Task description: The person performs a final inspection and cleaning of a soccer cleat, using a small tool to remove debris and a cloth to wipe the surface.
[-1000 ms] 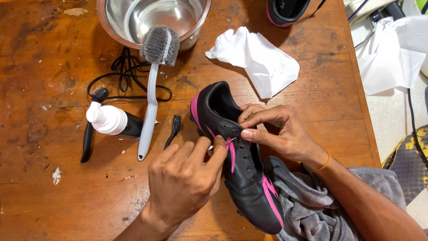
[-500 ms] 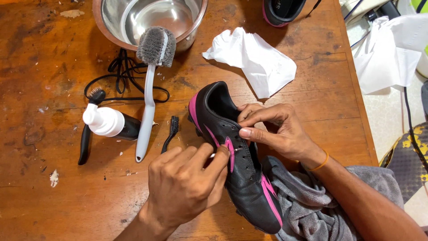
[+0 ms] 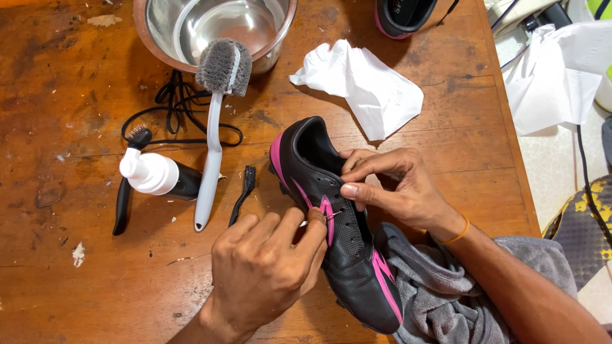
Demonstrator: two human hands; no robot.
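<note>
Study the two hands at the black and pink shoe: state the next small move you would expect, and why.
Probably the left hand draws the pink lace further through its eyelet: its fingertips pinch the lace tip at the shoe, while the right hand steadies the eyelet row.

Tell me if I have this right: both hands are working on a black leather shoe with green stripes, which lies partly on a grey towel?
Not quite: the head view shows pink stripes, not green. Both the left hand and right hand work on the black leather shoe, which lies partly on the grey towel.
</note>
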